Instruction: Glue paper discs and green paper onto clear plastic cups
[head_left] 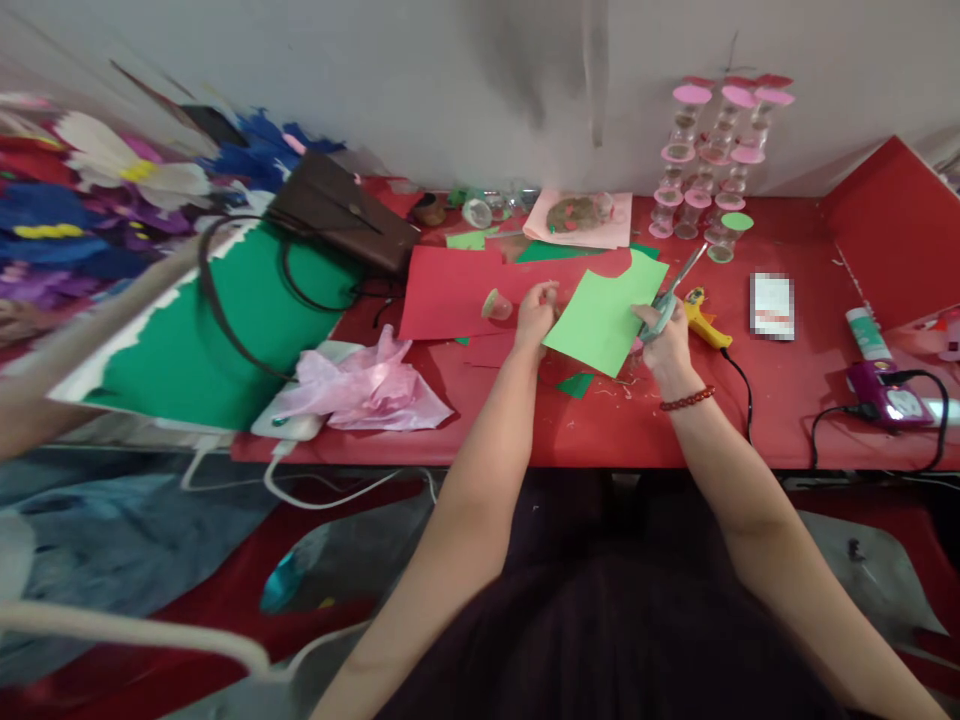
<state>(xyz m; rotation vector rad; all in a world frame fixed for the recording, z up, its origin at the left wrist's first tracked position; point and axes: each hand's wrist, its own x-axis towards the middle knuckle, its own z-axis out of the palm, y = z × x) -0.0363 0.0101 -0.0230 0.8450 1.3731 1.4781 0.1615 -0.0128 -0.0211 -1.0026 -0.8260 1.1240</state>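
Note:
A light green sheet (pixel 606 315) with a curved cut-out at its top edge is held up over the red table (pixel 787 400). My right hand (pixel 666 340) is closed on scissors (pixel 660 314), their blades pointing up and right, and its fingertips touch the sheet's right side. At the sheet's left edge is my left hand (pixel 537 316), its fingers curled together; what they pinch is too small to make out. A small clear cup (pixel 496 305) lies on red paper (pixel 442 295) left of that hand. Green scraps (pixel 576 385) lie below the sheet.
A yellow glue gun (pixel 705 322) with a black cord lies right of my right hand. Strings of cups (pixel 697 165) stand at the back. To the left are a brown bag (pixel 341 212), a pink plastic bag (pixel 367 385) and a green board (pixel 217 330). A purple device (pixel 892 395) sits far right.

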